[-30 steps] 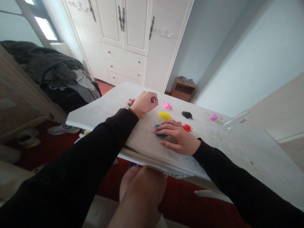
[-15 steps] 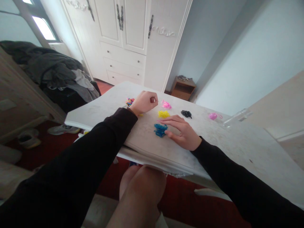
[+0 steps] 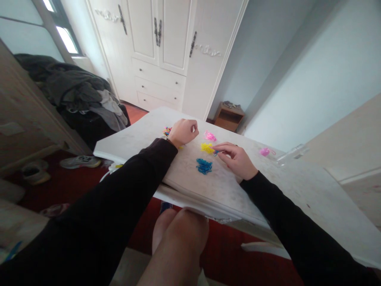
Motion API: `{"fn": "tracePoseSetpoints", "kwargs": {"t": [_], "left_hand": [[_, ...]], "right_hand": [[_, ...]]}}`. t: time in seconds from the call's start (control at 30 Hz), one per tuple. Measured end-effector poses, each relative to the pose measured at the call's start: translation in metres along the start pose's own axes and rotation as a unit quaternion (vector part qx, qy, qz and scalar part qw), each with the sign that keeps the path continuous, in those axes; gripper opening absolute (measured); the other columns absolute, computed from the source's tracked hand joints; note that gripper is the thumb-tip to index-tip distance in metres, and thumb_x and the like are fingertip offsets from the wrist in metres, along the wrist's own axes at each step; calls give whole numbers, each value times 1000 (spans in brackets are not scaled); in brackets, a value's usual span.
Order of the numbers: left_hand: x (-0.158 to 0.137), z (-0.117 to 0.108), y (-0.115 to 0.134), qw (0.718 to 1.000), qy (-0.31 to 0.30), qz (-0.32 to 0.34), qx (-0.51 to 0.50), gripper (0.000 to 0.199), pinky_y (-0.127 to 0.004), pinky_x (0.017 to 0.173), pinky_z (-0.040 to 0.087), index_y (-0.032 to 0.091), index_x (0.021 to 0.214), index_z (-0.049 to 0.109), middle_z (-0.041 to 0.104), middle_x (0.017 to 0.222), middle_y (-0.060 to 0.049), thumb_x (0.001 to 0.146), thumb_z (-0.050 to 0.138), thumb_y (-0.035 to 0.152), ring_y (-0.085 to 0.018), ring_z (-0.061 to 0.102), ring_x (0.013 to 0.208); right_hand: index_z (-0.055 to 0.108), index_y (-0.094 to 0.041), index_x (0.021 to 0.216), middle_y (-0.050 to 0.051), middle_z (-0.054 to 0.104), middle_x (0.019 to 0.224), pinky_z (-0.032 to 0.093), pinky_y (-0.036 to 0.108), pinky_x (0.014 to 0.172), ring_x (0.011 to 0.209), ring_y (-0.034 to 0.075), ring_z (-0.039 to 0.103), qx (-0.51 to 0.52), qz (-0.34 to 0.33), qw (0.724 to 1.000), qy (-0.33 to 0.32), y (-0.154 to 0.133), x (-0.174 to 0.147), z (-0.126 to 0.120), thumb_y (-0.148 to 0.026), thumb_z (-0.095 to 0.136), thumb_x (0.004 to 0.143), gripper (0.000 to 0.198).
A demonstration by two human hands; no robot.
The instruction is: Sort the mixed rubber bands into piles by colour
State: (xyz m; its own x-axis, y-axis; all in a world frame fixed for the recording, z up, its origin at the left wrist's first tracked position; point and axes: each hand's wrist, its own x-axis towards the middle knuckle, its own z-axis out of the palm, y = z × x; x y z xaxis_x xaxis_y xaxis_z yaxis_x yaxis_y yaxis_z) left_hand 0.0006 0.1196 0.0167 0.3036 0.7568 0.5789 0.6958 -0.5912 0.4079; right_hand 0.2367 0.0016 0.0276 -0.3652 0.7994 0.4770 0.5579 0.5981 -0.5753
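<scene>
My right hand (image 3: 237, 160) is over the table with thumb and fingertips pinched on a small blue rubber band (image 3: 216, 152). Just left of those fingertips lies a pile of yellow rubber bands (image 3: 207, 148). A pile of blue rubber bands (image 3: 204, 166) sits nearer to me, apart from both hands. My left hand (image 3: 184, 131) is closed, its thumb and forefinger curled into a ring; what its fingers hold, if anything, is hidden. Multicoloured bands (image 3: 167, 131) show behind the left wrist, and pink rubber bands (image 3: 210, 136) lie to the right of that hand.
The white table (image 3: 262, 190) also carries a pink rounded object (image 3: 264, 151) and a clear plastic container (image 3: 293, 154) at the right. Beyond it stand a white wardrobe (image 3: 162, 71) and a small wooden cabinet (image 3: 228, 118). Clothes (image 3: 74, 89) are heaped at the left.
My right hand has lifted away from the blue pile, back and to the right, with a blue rubber band pinched in it. It now covers the black pile. My left hand stays closed.
</scene>
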Motion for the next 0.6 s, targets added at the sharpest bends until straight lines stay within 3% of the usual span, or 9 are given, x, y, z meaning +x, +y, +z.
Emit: {"fn": "tracePoseSetpoints", "kwargs": {"t": [0.13,0.23,0.4,0.6], "left_hand": [[0,0,0,1000,0,5,-8,16,-31,66,43,19,83,76,74,75,-5,83,60,23,-20,63,69],[1,0,0,1000,0,4,-17,16,-32,67,43,18,83,77,74,75,-5,82,61,21,-21,63,68],[2,1,-2,1000,-9,7,-26,18,-33,69,45,18,85,78,74,75,-6,82,60,21,-22,63,68],[3,3,-5,1000,-3,15,-26,17,-32,69,44,18,82,77,73,74,-5,80,60,22,-20,61,67]], "right_hand": [[85,-22,102,10,83,108,62,42,95,99,23,78,-3,-43,999,-3,-16,-1,8,-20,66,94,20],[84,-22,98,8,84,100,64,38,87,92,21,78,13,-56,998,-38,-22,0,11,-19,68,94,17],[81,-21,89,8,82,93,63,36,80,86,21,77,58,-42,996,-62,-22,-3,16,-25,75,93,9],[80,-21,88,8,82,93,64,38,82,87,21,78,76,-31,994,-74,-25,-6,19,-34,78,93,15]]}}
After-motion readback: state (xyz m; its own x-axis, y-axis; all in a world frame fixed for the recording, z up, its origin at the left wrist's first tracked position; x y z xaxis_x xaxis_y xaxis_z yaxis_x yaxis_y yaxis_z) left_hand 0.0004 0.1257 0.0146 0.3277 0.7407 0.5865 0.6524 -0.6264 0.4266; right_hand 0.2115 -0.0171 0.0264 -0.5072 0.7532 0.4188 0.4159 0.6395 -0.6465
